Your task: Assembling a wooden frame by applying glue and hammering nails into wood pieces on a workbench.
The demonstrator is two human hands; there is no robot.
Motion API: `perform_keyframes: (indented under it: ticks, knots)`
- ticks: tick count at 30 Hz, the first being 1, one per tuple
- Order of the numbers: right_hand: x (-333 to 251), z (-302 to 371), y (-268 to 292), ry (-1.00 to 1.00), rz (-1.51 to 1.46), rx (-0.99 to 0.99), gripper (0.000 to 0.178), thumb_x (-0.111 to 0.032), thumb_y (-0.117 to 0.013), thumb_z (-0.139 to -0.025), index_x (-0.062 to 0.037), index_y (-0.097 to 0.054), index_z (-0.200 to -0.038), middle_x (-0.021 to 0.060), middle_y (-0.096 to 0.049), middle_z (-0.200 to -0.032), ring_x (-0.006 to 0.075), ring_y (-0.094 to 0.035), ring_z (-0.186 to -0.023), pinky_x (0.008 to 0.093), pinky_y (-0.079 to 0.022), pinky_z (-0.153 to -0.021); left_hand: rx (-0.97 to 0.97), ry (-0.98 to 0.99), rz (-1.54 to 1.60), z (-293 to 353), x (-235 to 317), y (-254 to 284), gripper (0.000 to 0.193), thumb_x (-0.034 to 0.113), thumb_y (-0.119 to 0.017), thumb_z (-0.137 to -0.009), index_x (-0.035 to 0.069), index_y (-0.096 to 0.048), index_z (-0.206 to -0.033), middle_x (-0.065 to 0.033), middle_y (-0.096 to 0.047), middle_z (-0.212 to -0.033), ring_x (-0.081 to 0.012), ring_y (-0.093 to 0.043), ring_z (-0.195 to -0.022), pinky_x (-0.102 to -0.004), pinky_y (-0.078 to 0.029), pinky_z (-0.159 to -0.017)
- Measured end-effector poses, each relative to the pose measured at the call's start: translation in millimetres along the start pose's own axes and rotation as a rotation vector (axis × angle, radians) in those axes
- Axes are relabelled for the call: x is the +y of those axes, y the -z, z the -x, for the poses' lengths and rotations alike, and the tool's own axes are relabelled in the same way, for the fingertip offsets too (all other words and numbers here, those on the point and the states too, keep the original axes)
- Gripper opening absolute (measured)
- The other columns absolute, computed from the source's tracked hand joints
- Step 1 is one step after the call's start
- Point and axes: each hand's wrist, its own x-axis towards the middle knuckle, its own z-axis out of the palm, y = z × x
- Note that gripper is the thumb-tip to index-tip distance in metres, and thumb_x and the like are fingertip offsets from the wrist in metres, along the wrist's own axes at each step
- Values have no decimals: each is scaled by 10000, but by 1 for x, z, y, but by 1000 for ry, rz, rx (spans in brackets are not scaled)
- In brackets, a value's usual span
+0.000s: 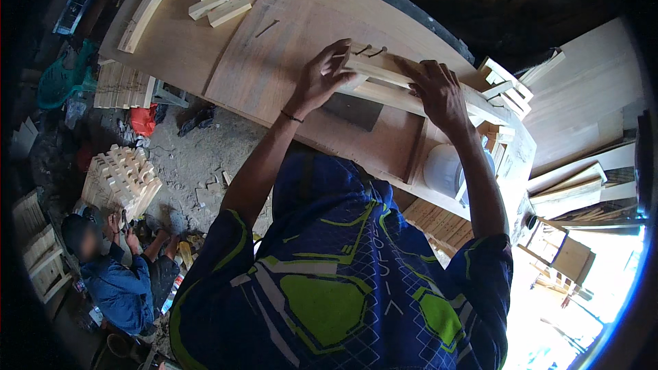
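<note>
At twelve to one o'clock, over the bench, lies a long, narrow assembly of pale, straight-edged wooden slats [377,72], set roughly parallel with a gap between them. Dark, slender metal nails [379,51] stand out of its upper slat near the left end. The left hand [317,81], at twelve, has thumb and curled fingers pinching that end. The right hand [439,96], at one to two o'clock, lays bent fingers over the assembly farther along; whether its thumb closes underneath I cannot tell.

Beneath is a broad, smooth plywood bench top [295,20] with faint brown grain. A flat, dark, matt sheet [353,111] lies just below the assembly. Toward eleven o'clock rest short, squared blocks of pale wood [229,10] and, farther out, a long pale wooden strip [152,7]. A rounded, whitish plastic bucket [442,168] sits at three.

Down at nine o'clock rises a stepped, toothed-looking pile of pale wood pieces [123,178] on rough grey ground, with a seated co-worker in dark blue cloth [116,288] at eight. A crumpled, glossy red plastic bag [142,121] lies near ten.
</note>
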Motion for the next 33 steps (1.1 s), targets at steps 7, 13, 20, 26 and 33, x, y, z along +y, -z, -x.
perform_keyframes:
  ticks: [7,13,20,26,33]
  knots:
    - [3,-3,-4,-13,-25,-15,595,-165,-682,-888,-310,-515,-1440,79,-546,-1166,277,-569,-1044,442,-482,-932,-106,0,-222,-5,5,12,495,106,-738,-884,3,-545,-1328,-136,-661,-1181,-195,-657,-1074,-355,-577,-932]
    - [8,1,-8,1,-16,37,590,-150,-690,-882,-311,-532,-1428,85,-555,-1189,282,-572,-1057,443,-483,-930,-166,-69,-308,-7,-9,20,451,110,-719,-903,-22,-546,-1298,-139,-661,-1169,-209,-650,-1101,-360,-579,-931]
    - [-58,47,-14,-192,-135,251,388,-97,-675,-860,-186,-624,-1234,168,-608,-1140,317,-604,-1066,438,-507,-862,-130,18,-220,-2,3,25,424,93,-720,-899,-21,-562,-1276,-142,-661,-1180,-215,-661,-1080,-357,-575,-936]
    - [1,166,-177,-752,-99,-486,419,-261,-621,-890,-17,-575,-1228,258,-620,-1171,415,-605,-1090,515,-488,-906,-120,-20,-226,-5,-6,23,421,123,-754,-873,-26,-590,-1232,-130,-690,-1110,-199,-677,-1018,-350,-578,-903]
    - [-10,220,-243,-1067,44,-102,693,-235,-612,-832,10,-352,-1426,301,-539,-1309,495,-550,-1158,554,-442,-985,-142,9,-179,-7,-3,27,433,150,-765,-871,-21,-584,-1226,-120,-690,-1102,-204,-681,-1019,-352,-581,-902]
